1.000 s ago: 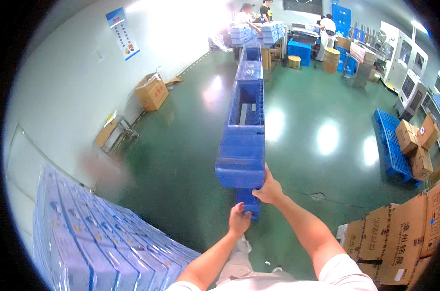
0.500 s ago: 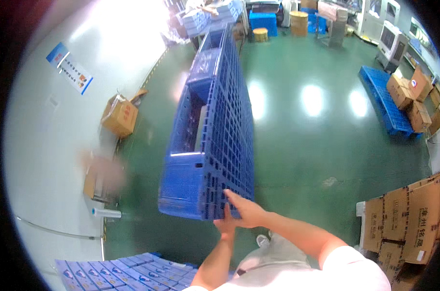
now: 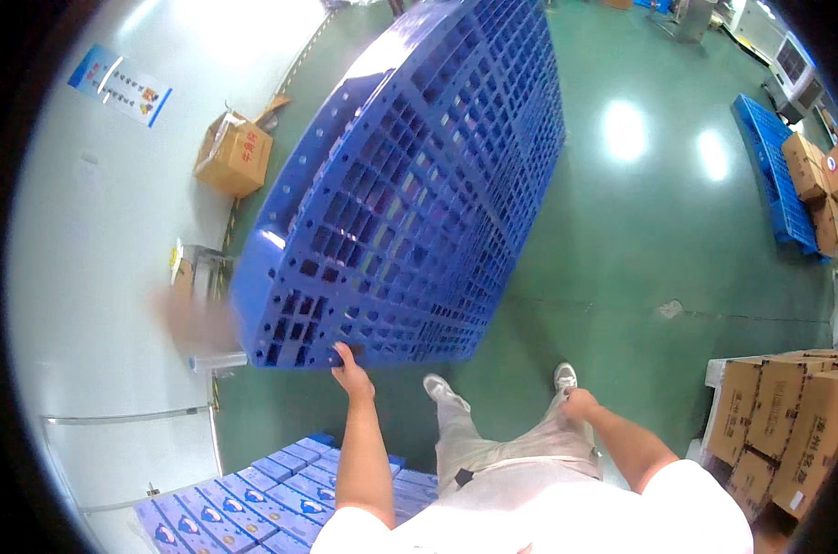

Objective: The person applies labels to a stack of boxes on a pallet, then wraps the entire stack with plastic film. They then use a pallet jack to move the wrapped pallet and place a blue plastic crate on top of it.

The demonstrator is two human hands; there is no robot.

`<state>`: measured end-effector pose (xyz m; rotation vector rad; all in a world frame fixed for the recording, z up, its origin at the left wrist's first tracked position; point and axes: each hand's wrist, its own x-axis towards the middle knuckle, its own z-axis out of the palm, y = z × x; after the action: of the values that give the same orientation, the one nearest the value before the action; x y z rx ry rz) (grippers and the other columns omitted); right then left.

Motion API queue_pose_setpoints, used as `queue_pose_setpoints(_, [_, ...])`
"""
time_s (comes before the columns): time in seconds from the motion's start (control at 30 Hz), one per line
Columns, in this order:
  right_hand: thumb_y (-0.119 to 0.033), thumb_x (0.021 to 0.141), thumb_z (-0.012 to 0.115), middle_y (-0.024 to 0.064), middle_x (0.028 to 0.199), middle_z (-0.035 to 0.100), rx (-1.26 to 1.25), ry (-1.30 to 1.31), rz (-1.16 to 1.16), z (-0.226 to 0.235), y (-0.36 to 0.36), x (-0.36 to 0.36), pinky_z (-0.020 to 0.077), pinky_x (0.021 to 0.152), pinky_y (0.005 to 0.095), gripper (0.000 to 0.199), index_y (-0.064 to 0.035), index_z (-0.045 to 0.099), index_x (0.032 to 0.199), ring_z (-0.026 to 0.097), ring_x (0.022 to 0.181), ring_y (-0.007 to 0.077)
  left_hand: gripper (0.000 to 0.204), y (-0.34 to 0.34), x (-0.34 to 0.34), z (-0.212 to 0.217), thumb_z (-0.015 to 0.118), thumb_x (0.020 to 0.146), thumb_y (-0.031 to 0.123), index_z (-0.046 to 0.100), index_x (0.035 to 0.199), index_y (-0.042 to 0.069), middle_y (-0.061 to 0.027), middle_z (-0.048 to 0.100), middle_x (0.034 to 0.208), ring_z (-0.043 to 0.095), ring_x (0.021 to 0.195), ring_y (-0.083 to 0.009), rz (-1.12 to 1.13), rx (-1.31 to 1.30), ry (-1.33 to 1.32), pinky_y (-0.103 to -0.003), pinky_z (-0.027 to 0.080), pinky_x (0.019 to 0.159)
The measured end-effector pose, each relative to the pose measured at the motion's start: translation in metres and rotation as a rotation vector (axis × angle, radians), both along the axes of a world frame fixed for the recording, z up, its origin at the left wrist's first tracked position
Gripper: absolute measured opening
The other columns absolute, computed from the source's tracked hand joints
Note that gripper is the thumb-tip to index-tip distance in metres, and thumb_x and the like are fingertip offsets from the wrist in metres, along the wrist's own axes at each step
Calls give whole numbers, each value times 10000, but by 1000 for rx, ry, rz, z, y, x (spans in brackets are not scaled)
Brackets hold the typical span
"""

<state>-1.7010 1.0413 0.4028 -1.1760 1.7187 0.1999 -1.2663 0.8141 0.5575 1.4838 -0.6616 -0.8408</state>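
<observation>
A large blue plastic pallet (image 3: 410, 198) stands tilted on edge in front of me, its gridded face turned toward me. My left hand (image 3: 352, 374) is closed on its lower edge, with the thumb over the grid. My right hand (image 3: 580, 403) is off the pallet, down beside my trouser leg, its fingers curled in and nothing visible in them. Both of my shoes (image 3: 567, 375) show on the floor below the pallet.
Blue-white printed boxes (image 3: 281, 494) are stacked at lower left. Brown cartons (image 3: 779, 415) stand at lower right. Another blue pallet (image 3: 774, 175) lies at far right beside cartons (image 3: 811, 175). An open carton (image 3: 234, 155) and a plastic film roll (image 3: 218, 361) sit along the left wall.
The pallet has swung from nearly edge-on to showing its broad gridded face, its near end shifting left. My right hand has let go and dropped to my right leg; my left hand keeps hold.
</observation>
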Motion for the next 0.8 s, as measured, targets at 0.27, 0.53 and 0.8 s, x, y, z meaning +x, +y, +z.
queue_pose_setpoints(0.27, [-300, 820, 583, 195, 1135, 650, 76, 15, -484, -22, -4, 158, 470, 949, 398, 468, -33, 598, 1204, 613, 1079, 332, 780, -134, 110, -68, 587, 901, 539, 386, 1341, -73, -161, 487, 1314, 518, 1137, -255, 314, 209, 46, -398, 425, 969])
queue_pose_setpoints(0.53, [-335, 813, 603, 182, 1128, 661, -88, -265, -383, -14, -17, 266, 489, 912, 390, 493, -19, 605, 1191, 640, 1034, 303, 1014, -193, 120, -26, 550, 816, 714, 362, 1353, -126, -189, 441, 1374, 479, 1200, -288, 66, 134, 189, -410, 400, 1016])
queue_pose_setpoints(0.8, [-623, 860, 537, 163, 1322, 537, 237, -351, -1460, -40, -85, 240, 414, 909, 500, 779, -22, 491, 1352, 531, 1147, 291, 914, -154, 96, -8, 356, 845, 786, 370, 1433, 87, -99, 439, 1414, 460, 1218, -294, -55, 307, 375, -481, 389, 1004])
